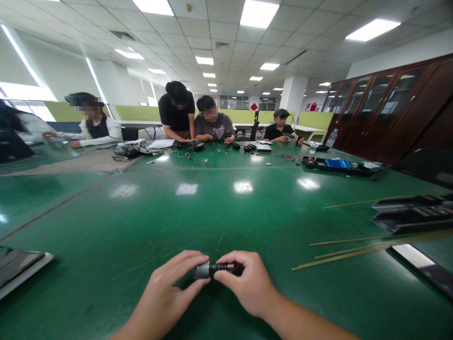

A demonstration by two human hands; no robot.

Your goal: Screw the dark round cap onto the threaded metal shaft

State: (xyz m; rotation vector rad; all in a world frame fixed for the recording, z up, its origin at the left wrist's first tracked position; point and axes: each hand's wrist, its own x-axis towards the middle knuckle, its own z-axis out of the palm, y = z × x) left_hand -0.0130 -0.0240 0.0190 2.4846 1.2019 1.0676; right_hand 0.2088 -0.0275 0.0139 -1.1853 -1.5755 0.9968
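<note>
Just above the green table (198, 212), a small grey metal cylinder with a thin, dark-ringed shaft (203, 270) lies level between my hands. It looks like a small motor, but its exact kind is unclear. My left hand (170, 288) pinches the wide cylinder end between thumb and fingers. Thumb and index finger of my right hand (249, 281) close around the ringed shaft, which points to the right. Something dark red shows beside the shaft inside my right grip; what it is stays partly hidden by the fingers.
Thin brass-coloured rods (336, 257), a dark phone-like slab (421, 267) and black rails (410, 215) lie at right. A tablet-like device (24, 269) is at left. Several people sit or stand across the table, near a black tray with blue parts (338, 163).
</note>
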